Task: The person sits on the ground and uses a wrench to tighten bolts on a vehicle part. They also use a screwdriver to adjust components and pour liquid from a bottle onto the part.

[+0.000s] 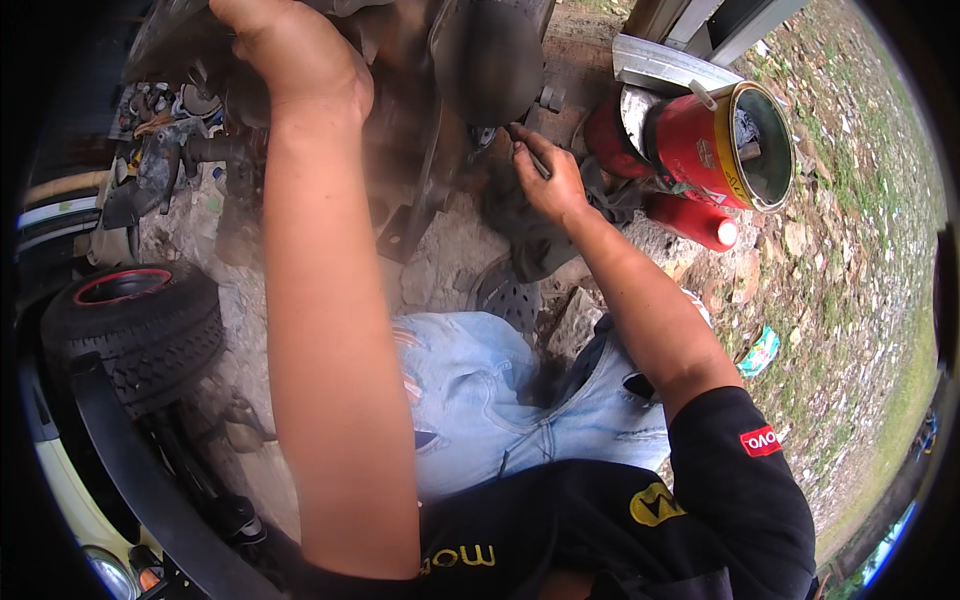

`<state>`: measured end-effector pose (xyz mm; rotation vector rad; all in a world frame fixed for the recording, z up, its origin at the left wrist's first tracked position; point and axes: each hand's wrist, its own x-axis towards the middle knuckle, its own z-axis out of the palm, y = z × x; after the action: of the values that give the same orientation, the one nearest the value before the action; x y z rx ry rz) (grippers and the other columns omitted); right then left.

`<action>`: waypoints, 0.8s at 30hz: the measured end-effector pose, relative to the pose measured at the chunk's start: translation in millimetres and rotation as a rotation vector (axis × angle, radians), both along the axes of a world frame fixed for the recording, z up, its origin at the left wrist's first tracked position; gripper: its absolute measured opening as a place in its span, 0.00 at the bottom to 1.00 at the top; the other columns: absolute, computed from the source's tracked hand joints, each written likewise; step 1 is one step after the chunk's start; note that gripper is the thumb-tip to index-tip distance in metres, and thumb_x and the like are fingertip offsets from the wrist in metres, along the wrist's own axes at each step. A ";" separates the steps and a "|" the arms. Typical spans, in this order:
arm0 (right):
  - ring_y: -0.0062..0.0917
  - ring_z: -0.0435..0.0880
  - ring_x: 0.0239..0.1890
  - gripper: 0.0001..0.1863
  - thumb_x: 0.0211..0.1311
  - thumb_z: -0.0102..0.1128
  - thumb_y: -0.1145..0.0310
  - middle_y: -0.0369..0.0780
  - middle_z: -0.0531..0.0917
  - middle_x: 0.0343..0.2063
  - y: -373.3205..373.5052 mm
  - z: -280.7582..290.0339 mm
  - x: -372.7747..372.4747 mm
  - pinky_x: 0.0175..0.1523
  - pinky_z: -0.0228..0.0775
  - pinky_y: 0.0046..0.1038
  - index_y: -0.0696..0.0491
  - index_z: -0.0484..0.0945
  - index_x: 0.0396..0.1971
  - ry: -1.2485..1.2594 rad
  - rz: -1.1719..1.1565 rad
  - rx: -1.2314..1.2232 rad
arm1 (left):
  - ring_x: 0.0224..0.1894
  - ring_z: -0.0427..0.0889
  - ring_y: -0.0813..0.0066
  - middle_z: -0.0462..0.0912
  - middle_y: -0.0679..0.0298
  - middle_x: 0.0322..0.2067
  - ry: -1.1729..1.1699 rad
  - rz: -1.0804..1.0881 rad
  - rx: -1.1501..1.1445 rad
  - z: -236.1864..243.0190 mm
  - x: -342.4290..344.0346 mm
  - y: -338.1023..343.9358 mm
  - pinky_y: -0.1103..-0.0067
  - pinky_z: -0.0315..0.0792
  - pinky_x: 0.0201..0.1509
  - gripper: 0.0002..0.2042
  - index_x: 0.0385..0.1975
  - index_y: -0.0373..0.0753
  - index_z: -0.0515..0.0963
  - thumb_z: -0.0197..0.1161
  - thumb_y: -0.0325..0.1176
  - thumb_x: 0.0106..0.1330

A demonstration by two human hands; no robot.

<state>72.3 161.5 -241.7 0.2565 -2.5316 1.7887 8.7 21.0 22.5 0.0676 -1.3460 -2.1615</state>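
My left hand [290, 55] reaches up to the top edge over a large dark metal assembly [400, 130]. Its fingers run out of the picture, so what they touch is hidden. Lower and to the right, my right hand [552, 182] is closed round a thin dark rod-like tool [538, 165]. The tool's upper end lies just under a rounded dark metal part [490, 62], near a bolt [550, 97]. I cannot tell whether the tool's tip touches the metal.
Red cans stand at the right, one a yellow-rimmed bucket [715, 145] with things inside; a red bottle [690, 222] lies below it. A tyre [135, 325] is at the left by a vehicle. Rocks and a green wrapper [760, 352] lie on the ground.
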 end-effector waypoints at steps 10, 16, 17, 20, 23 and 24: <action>0.48 0.82 0.48 0.17 0.66 0.54 0.62 0.54 0.84 0.39 10.0 -2.7 3.5 0.53 0.72 0.39 0.57 0.79 0.48 -0.005 -0.036 -0.018 | 0.56 0.75 0.66 0.79 0.62 0.52 -0.117 0.004 0.164 21.9 3.6 23.4 0.69 0.66 0.63 0.26 0.54 0.40 0.73 0.39 0.55 0.72; 0.47 0.82 0.48 0.17 0.65 0.54 0.63 0.54 0.83 0.41 7.7 17.5 5.1 0.54 0.72 0.39 0.58 0.79 0.46 -0.163 0.234 0.215 | 0.55 0.76 0.66 0.79 0.62 0.52 -0.120 0.029 0.105 21.1 8.4 20.8 0.69 0.67 0.62 0.26 0.53 0.40 0.73 0.39 0.55 0.72; 0.47 0.81 0.48 0.16 0.65 0.54 0.63 0.54 0.83 0.41 13.2 14.6 5.7 0.54 0.72 0.40 0.58 0.79 0.45 -0.125 0.205 0.187 | 0.55 0.76 0.66 0.79 0.62 0.52 -0.093 0.070 0.057 17.0 7.1 28.1 0.69 0.67 0.61 0.26 0.53 0.40 0.74 0.39 0.55 0.72; 0.48 0.81 0.47 0.15 0.65 0.54 0.63 0.54 0.83 0.40 8.6 10.8 8.0 0.53 0.72 0.41 0.59 0.79 0.42 -0.025 0.115 0.080 | 0.55 0.76 0.66 0.79 0.62 0.51 0.071 0.039 -0.076 -7.8 0.1 12.9 0.69 0.68 0.61 0.26 0.52 0.40 0.74 0.39 0.54 0.72; 0.49 0.81 0.46 0.14 0.65 0.55 0.63 0.54 0.83 0.39 7.6 3.7 3.6 0.52 0.72 0.41 0.59 0.79 0.41 -0.007 0.033 0.088 | 0.54 0.76 0.66 0.80 0.62 0.50 -0.167 0.048 0.091 22.3 6.7 27.6 0.70 0.68 0.60 0.26 0.51 0.40 0.75 0.39 0.54 0.72; 0.49 0.81 0.46 0.15 0.65 0.54 0.63 0.54 0.83 0.39 7.9 4.1 3.4 0.52 0.72 0.41 0.59 0.79 0.41 -0.025 0.081 0.134 | 0.54 0.76 0.67 0.80 0.62 0.49 -0.175 0.053 0.095 23.4 7.4 28.0 0.70 0.68 0.60 0.25 0.51 0.40 0.75 0.39 0.54 0.72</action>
<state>75.8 169.4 -237.5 0.3475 -2.7000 1.6591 16.1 49.1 45.9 0.3324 -1.3194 -2.2160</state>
